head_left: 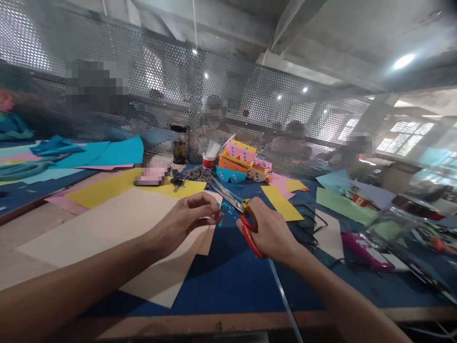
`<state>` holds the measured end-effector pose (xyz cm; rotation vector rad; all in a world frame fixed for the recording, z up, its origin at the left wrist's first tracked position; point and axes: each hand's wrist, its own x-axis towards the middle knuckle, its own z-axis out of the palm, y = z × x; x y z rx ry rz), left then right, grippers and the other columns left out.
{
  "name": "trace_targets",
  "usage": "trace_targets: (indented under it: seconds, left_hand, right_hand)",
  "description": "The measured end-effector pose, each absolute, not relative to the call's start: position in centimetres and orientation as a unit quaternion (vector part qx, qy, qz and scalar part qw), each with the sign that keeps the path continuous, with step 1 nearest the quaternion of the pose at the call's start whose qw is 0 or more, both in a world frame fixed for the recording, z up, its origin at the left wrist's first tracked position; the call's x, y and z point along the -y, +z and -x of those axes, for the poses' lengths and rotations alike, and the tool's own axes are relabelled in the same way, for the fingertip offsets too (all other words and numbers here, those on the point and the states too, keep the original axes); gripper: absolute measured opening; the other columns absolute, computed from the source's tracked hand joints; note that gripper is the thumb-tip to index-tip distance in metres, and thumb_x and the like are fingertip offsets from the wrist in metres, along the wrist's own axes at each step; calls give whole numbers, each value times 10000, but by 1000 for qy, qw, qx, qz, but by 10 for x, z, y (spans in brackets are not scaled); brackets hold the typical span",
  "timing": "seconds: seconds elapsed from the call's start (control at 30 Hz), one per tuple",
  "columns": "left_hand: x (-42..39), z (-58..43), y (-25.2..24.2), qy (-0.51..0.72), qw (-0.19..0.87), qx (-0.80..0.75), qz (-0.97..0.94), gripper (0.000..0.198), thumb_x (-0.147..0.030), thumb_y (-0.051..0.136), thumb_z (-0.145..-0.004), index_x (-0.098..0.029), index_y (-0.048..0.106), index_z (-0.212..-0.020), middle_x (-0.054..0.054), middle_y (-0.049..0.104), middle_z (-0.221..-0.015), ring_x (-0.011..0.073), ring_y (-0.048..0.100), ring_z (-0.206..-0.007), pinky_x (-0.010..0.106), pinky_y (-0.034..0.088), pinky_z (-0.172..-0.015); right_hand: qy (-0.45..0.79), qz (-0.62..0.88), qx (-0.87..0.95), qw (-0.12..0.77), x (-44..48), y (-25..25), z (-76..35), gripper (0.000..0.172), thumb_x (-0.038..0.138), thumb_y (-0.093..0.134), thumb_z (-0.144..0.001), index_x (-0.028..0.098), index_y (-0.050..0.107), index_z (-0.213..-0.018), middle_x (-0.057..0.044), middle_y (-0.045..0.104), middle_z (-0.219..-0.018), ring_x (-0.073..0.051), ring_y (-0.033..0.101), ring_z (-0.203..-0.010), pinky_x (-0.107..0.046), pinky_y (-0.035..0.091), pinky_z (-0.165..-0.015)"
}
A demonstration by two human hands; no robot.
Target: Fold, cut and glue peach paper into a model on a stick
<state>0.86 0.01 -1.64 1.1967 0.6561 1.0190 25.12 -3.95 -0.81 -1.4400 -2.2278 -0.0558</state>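
My right hand (273, 231) grips a pair of scissors (246, 214) by the red and yellow handles, blades pointing away to the upper left. Close to the blades, my left hand (193, 216) has its fingers curled in a pinch; a blue speck shows at the fingertips, but what they hold is too small to make out. Small blue paper bits (228, 209) lie scattered on the blue table beyond both hands. Large cream paper sheets (117, 224) lie under my left hand and forearm. A narrow light-blue strip (280, 288) runs from below my right hand over the table edge.
Colourful dotted paper shapes (233, 162) are stacked at the back, beside a red-and-white cup (209, 160) and a dark jar (179, 145). A phone (153, 175) and keys (176, 181) lie left. At right are a black cord (310, 221) and a clear jar (389, 221). Perforated metal panels stand behind.
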Motion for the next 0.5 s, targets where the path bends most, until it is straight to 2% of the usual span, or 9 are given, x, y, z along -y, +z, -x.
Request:
trace_targets:
  seconds: [0.17, 0.33, 0.5]
  left_hand:
    - [-8, -5, -20, 488, 664, -269, -499, 199, -301, 947, -777, -198, 795, -852, 9, 781, -854, 146, 732, -837, 273, 602, -873]
    - [-9, -5, -20, 499, 663, -255, -496, 238, -305, 958, -770, -209, 825, -944, 11, 797, -905, 150, 748, -849, 287, 625, -895]
    - [-9, -5, -19, 503, 668, -245, -490, 241, -296, 967, -757, -212, 810, -919, 11, 813, -941, 157, 765, -876, 298, 636, -923]
  right_hand:
    - [-48, 537, 821, 186, 40, -11, -250, 161, 361, 556, -1038, 218, 600, -1096, -55, 668, -1133, -211, 679, -867, -316, 375, -699]
    - [-59, 554, 817, 148, 43, -7, -247, 163, 362, 561, -1036, 210, 608, -1076, -61, 675, -1131, -212, 686, -870, -322, 364, -694]
    - [-68, 559, 816, 132, 45, -6, -246, 194, 389, 543, -1040, 207, 610, -1054, -56, 695, -1085, -210, 685, -835, -329, 313, -662]
